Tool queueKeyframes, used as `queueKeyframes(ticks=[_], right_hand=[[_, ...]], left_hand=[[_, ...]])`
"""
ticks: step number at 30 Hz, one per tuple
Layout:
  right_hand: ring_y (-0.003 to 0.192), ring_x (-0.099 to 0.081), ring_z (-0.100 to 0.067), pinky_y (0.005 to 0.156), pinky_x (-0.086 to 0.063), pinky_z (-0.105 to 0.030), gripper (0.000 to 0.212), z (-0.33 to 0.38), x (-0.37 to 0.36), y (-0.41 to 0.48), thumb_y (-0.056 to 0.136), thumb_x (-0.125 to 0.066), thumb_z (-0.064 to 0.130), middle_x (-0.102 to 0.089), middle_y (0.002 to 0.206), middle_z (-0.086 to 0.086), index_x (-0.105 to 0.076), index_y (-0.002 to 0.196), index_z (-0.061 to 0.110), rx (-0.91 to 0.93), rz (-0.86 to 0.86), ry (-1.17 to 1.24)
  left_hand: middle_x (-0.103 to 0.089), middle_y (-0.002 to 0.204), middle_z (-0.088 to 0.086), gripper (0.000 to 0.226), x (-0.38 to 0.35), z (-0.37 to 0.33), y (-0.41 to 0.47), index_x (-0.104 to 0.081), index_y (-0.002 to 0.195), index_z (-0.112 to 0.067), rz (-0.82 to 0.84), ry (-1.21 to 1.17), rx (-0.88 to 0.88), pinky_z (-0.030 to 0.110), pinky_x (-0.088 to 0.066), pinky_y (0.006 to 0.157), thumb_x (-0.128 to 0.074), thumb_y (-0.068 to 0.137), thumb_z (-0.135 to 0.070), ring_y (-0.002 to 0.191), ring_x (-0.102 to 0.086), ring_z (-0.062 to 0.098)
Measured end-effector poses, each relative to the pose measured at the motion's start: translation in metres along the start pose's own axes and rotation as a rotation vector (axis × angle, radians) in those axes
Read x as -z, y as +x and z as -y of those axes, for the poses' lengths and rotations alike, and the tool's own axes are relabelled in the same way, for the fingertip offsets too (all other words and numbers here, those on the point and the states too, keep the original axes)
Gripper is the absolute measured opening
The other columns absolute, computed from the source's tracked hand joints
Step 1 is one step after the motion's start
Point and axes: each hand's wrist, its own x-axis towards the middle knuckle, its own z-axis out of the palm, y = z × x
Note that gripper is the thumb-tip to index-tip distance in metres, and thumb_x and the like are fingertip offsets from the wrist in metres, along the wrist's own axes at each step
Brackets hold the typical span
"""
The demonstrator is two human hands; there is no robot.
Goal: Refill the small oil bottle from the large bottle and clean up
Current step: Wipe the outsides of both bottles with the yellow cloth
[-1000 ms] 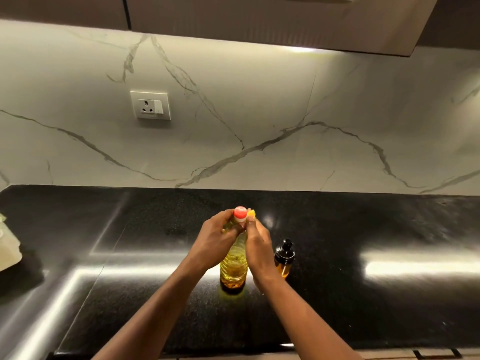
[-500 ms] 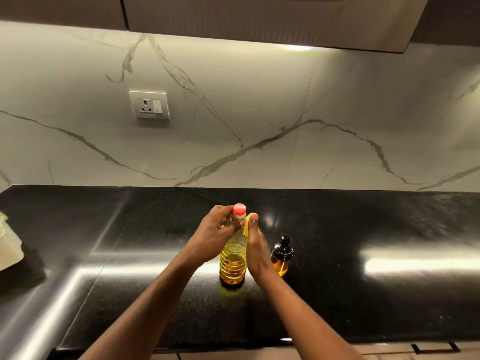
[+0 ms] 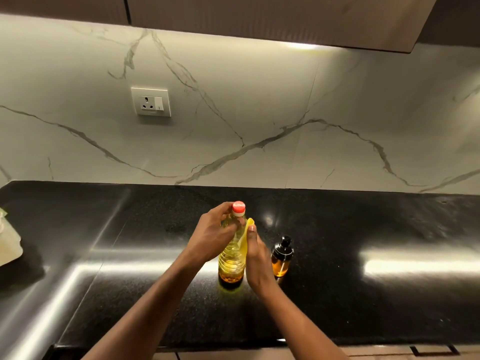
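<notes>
The large clear bottle of yellow oil stands upright on the black counter, its red cap on. My left hand grips its neck and shoulder. My right hand presses a yellow cloth against the bottle's right side, fingers wrapped on the cloth. The small oil bottle with a black top and amber oil stands just to the right, behind my right hand and apart from it.
A pale object lies at the counter's far left edge. A wall socket is set in the marble backsplash. The counter's front edge runs below my forearms.
My right hand has slid the yellow cloth down from the cap area along the bottle's right side. My left hand keeps its hold near the neck.
</notes>
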Motion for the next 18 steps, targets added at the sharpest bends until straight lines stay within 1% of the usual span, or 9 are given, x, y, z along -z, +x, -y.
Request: queueKeyframes(ticks=[3,6,8,10,11,12,14,15,18], right_hand=[[0.136,-0.057,-0.016,0.118,-0.041,-0.054,0.089,0.012,0.003,0.019,0.085,-0.014,0.095,-0.066,0.141,0.005,-0.062,0.139,0.043,-0.07,0.063,0.021],[0.141,-0.053,-0.017,0.12,-0.037,-0.056,0.084,0.025,0.004,0.025,0.087,-0.018,0.094,-0.062,0.146,0.004,-0.06,0.14,0.046,-0.054,0.102,0.065],[0.151,-0.04,-0.015,0.126,-0.029,-0.053,0.085,0.025,0.002,0.02,0.09,-0.019,0.091,-0.049,0.159,0.006,-0.045,0.154,0.042,0.011,0.1,0.083],[0.158,-0.021,-0.009,0.131,-0.015,-0.051,0.089,0.015,-0.002,0.01,0.09,-0.018,0.089,-0.028,0.17,0.01,-0.025,0.163,0.038,0.054,0.087,0.059],[0.159,-0.016,-0.006,0.131,-0.011,-0.052,0.088,0.007,-0.003,0.005,0.091,-0.018,0.088,-0.023,0.171,0.013,-0.019,0.165,0.038,0.067,0.08,0.045],[0.159,-0.016,-0.006,0.131,-0.011,-0.053,0.086,-0.003,-0.005,0.001,0.093,-0.019,0.087,-0.022,0.171,0.015,-0.018,0.165,0.04,0.073,0.073,0.034],[0.156,-0.027,-0.008,0.129,-0.02,-0.054,0.081,-0.017,-0.003,-0.004,0.095,-0.021,0.084,-0.032,0.168,0.014,-0.022,0.164,0.041,0.051,0.066,0.031],[0.153,-0.035,-0.01,0.128,-0.025,-0.053,0.08,-0.019,-0.002,-0.004,0.095,-0.021,0.084,-0.039,0.165,0.012,-0.026,0.163,0.041,0.027,0.067,0.029],[0.139,-0.055,-0.013,0.12,-0.039,-0.053,0.081,-0.008,0.005,0.007,0.091,-0.018,0.089,-0.062,0.147,0.007,-0.049,0.151,0.043,-0.05,0.092,0.027]], left_hand=[[-0.07,0.112,-0.017,0.034,-0.003,0.001,-0.002,-0.067,0.131,-0.029,-0.01,-0.024,-0.014,0.002,-0.047,0.07,-0.073,0.098,-0.024,0.096,-0.064,-0.015],[-0.074,0.111,-0.016,0.032,-0.003,0.0,-0.003,-0.069,0.13,-0.029,-0.009,-0.083,-0.022,0.006,-0.051,0.075,-0.072,0.098,-0.027,0.1,-0.066,-0.015],[-0.074,0.113,-0.014,0.031,-0.001,-0.001,-0.005,-0.069,0.13,-0.03,0.007,-0.107,-0.028,0.008,-0.053,0.079,-0.07,0.099,-0.027,0.104,-0.067,-0.011],[-0.073,0.114,-0.017,0.031,0.0,0.0,-0.005,-0.068,0.131,-0.031,0.027,-0.106,-0.019,0.006,-0.051,0.079,-0.068,0.1,-0.026,0.104,-0.066,-0.013],[-0.071,0.115,-0.018,0.032,0.0,0.001,-0.006,-0.067,0.131,-0.031,0.038,-0.104,-0.008,0.004,-0.05,0.077,-0.068,0.101,-0.024,0.103,-0.065,-0.015],[-0.07,0.116,-0.019,0.033,0.001,0.002,-0.006,-0.066,0.132,-0.031,0.05,-0.098,0.003,0.003,-0.049,0.076,-0.068,0.101,-0.023,0.102,-0.063,-0.016],[-0.069,0.118,-0.018,0.032,0.005,0.003,-0.003,-0.065,0.132,-0.031,0.085,-0.081,0.013,0.004,-0.049,0.074,-0.067,0.102,-0.021,0.105,-0.063,-0.014],[-0.069,0.12,-0.015,0.032,0.007,0.003,-0.001,-0.065,0.132,-0.03,0.106,-0.079,0.016,0.008,-0.051,0.077,-0.067,0.102,-0.02,0.109,-0.064,-0.008],[-0.07,0.124,-0.009,0.032,0.012,0.004,0.002,-0.065,0.133,-0.028,0.156,-0.071,0.021,0.026,-0.054,0.094,-0.067,0.102,-0.024,0.119,-0.065,0.008]])
